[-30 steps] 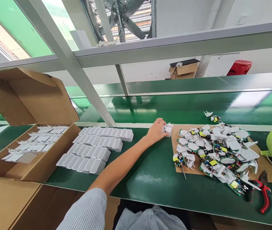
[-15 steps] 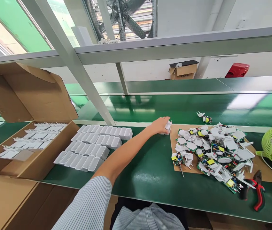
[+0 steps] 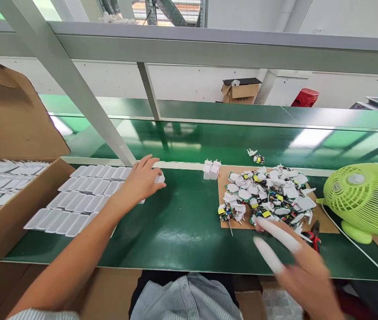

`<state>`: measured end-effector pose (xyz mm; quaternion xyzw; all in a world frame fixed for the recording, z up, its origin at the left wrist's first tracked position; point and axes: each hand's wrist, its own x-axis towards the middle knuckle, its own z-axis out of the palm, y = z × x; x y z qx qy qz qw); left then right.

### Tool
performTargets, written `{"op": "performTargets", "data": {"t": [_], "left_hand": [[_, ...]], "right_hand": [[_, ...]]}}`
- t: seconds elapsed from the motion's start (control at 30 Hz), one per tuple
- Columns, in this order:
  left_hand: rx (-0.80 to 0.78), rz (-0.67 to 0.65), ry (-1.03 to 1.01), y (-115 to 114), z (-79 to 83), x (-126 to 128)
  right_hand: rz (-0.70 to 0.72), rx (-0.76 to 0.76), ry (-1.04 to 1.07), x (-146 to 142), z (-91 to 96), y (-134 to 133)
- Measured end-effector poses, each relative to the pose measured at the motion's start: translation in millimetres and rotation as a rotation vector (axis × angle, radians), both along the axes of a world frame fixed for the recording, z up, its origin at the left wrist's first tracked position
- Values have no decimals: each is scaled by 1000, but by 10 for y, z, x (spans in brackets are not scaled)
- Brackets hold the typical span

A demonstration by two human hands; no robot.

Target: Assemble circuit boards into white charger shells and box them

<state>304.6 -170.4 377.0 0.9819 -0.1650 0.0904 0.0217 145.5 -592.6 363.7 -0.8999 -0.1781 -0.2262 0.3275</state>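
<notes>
My left hand (image 3: 141, 180) reaches over the right end of the rows of white charger shells (image 3: 82, 195) on the green bench, fingers curled round one white shell (image 3: 159, 178) at the end of a row. My right hand (image 3: 304, 271) comes up at the lower right, blurred, fingers stretched out with white finger cots, holding nothing, close to the near edge of the pile of circuit boards and white plug parts (image 3: 267, 195) on a cardboard sheet (image 3: 328, 224). Two small white plug pieces (image 3: 211, 169) stand beside that sheet's far left corner.
An open cardboard box (image 3: 15, 200) with more white parts stands at the left. A green desk fan (image 3: 364, 200) sits at the right, its white cord running along the bench. Red-handled pliers (image 3: 314, 236) lie by the pile. A conveyor belt (image 3: 225, 144) runs behind.
My left hand let go of the small white plug pieces by the cardboard sheet and moved left to the rows of shells. My right hand came into view. The view tipped down.
</notes>
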Motion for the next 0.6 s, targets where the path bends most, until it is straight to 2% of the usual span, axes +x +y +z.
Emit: {"op": "performTargets", "data": {"t": [0.13, 0.23, 0.3, 0.37, 0.5, 0.57, 0.6], "left_hand": [[66, 29, -41, 81, -286, -81], [68, -6, -74, -2, -346, -78], [46, -41, -96, -47, -347, -87], [35, -43, -125, -52, -352, -101], [67, 36, -125, 24, -422, -92], [78, 31, -115, 29, -472, -81], [68, 7, -112, 7, -496, -84]], "right_hand": [[-64, -266, -54, 682, -451, 156], [-78, -326, -18, 916, -578, 174], [-134, -234, 3, 947, -534, 149], [-198, -81, 17, 920, -435, 132], [-303, 267, 46, 838, -257, 249], [-273, 439, 127, 821, -246, 436], [-212, 516, 203, 818, -272, 566]]}}
